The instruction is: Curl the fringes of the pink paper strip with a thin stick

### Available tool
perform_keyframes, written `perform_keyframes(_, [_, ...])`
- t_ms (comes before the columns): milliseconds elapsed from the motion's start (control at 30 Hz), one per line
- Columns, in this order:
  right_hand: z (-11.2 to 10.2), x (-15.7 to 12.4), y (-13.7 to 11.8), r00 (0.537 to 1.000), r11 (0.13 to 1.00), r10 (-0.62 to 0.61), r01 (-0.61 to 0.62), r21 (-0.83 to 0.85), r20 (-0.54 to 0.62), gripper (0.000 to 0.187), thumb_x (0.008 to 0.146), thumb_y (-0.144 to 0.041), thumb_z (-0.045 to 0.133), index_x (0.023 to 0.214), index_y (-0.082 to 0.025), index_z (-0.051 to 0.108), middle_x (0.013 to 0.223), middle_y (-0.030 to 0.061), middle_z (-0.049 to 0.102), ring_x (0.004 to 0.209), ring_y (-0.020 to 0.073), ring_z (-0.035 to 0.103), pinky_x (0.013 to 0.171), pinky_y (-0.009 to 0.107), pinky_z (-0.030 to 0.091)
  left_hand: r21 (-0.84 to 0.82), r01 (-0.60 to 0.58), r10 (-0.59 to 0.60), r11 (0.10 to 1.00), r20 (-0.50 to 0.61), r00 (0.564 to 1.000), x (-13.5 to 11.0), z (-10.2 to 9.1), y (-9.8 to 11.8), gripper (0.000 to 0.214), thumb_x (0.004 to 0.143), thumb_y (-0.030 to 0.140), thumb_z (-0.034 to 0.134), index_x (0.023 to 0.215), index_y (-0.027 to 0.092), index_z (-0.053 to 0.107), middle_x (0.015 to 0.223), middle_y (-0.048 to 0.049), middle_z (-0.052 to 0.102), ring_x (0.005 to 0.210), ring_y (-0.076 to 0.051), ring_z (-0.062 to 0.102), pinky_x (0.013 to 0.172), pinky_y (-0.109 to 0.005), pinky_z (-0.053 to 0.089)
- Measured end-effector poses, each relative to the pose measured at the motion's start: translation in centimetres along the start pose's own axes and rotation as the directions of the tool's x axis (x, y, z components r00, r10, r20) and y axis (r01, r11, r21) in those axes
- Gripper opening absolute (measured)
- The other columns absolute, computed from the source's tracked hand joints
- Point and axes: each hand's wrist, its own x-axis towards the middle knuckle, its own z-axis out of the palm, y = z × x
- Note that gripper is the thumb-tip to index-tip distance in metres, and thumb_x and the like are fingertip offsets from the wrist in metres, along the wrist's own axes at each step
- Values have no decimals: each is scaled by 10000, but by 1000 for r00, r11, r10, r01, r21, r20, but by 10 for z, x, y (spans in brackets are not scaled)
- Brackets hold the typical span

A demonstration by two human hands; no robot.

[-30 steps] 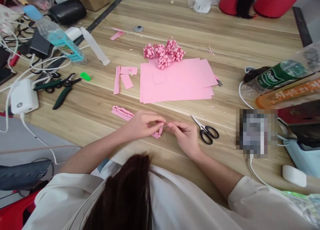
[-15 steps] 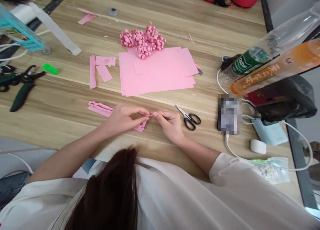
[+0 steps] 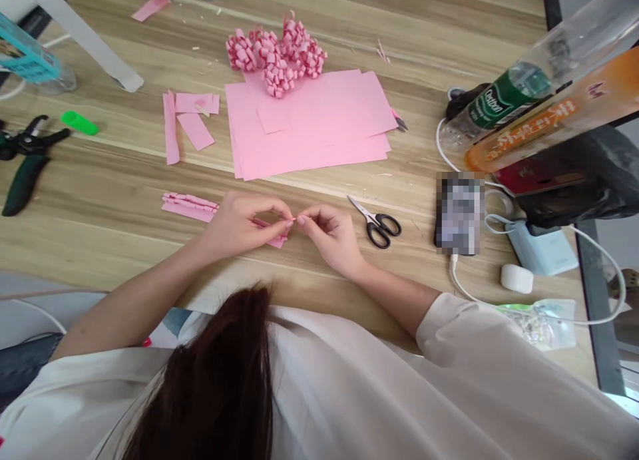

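My left hand (image 3: 244,224) and my right hand (image 3: 332,237) meet fingertip to fingertip just above the wooden table (image 3: 100,187), both pinched on a narrow pink paper strip (image 3: 272,235) with a fringed edge. The strip runs left under my left hand to a pile of cut strips (image 3: 187,206). Black-handled scissors (image 3: 377,224) lie just right of my right hand. Beyond my hands lies a stack of pink paper sheets (image 3: 309,124), with curled pink paper flowers (image 3: 274,54) at its far edge.
Loose pink offcuts (image 3: 187,117) lie left of the sheets. Green-handled pliers (image 3: 22,164) and a green cap (image 3: 78,122) are at the far left. On the right are a phone (image 3: 459,214) on a white cable, bottles (image 3: 524,107), a black bag (image 3: 579,187) and a white earbud case (image 3: 516,278).
The view has swung right and downward, so the table's things sit higher and further left in the picture. My hands stay pinched together on the pink strip in much the same place.
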Motion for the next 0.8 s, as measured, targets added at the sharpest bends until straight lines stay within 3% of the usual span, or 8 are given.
perform_keyframes(267, [2, -2, -2, 999, 1000, -20, 21, 24, -39, 285, 856, -439, 686, 771, -169, 663, 663, 0, 650, 575, 95, 517, 537, 228, 406, 18, -138, 138, 990, -9, 990, 4, -2, -4, 130, 873, 290, 713, 801, 194, 760, 760, -16, 752, 684, -98, 677, 643, -179, 501])
perform_keyframes(467, [2, -3, -3, 999, 999, -6, 8, 39, -31, 324, 855, -491, 693, 765, -181, 665, 705, 28, 703, 627, 126, 601, 588, 256, 466, -12, -131, 132, 991, 14, 991, 5, -3, -4, 214, 897, 346, 684, 794, 184, 779, 795, -43, 773, 712, -110, 708, 686, -181, 535])
perform_keyframes(800, [0, -3, -5, 1000, 1000, 14, -13, 14, -11, 451, 838, -604, 694, 735, -166, 669, 643, 5, 628, 586, 106, 494, 554, 251, 388, 115, -157, 151, 981, 55, 987, 3, -3, -5, 229, 936, 309, 619, 776, 215, 753, 808, -36, 772, 725, -128, 707, 663, -215, 511])
